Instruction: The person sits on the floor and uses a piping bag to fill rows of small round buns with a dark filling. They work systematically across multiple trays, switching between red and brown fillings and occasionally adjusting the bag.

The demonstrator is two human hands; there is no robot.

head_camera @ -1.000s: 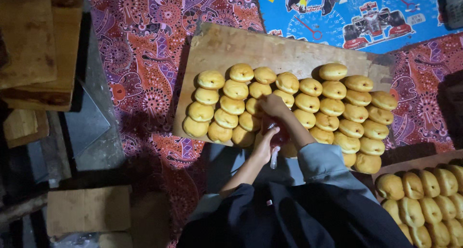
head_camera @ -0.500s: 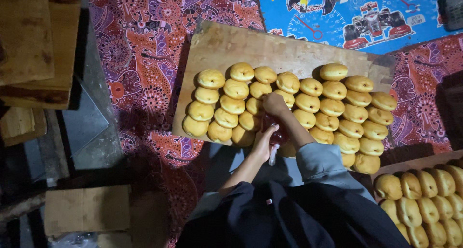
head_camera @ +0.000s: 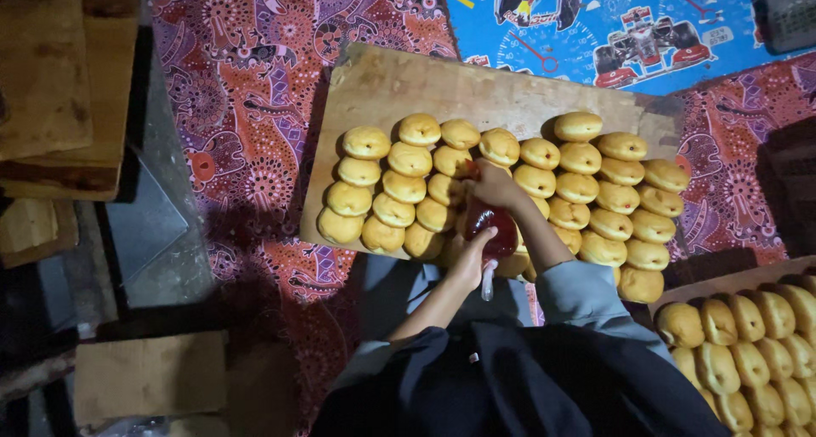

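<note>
Several rows of golden round buns [head_camera: 586, 190] lie on a wooden board [head_camera: 399, 84] in front of me. Between my hands is a clear piping bag of red filling [head_camera: 493, 224]. My right hand [head_camera: 495, 184] grips its upper end, which is pressed among the buns in the middle of the board. At the board's near edge my left hand [head_camera: 470, 263] squeezes the lower end, and the bag's clear tail [head_camera: 487, 286] hangs below it. The tip of the bag is hidden under my right hand.
A second board with more buns [head_camera: 748, 343] sits at the lower right. Stacked wooden boards [head_camera: 51, 80] lie at the left, with a flat cardboard piece [head_camera: 149, 373] below them. A red patterned cloth [head_camera: 255, 88] and a blue cloth with racing cars [head_camera: 612, 29] cover the floor.
Both hands stay at the board's front middle. The red bag now shows more plainly between them, and my left hand sits slightly lower on it.
</note>
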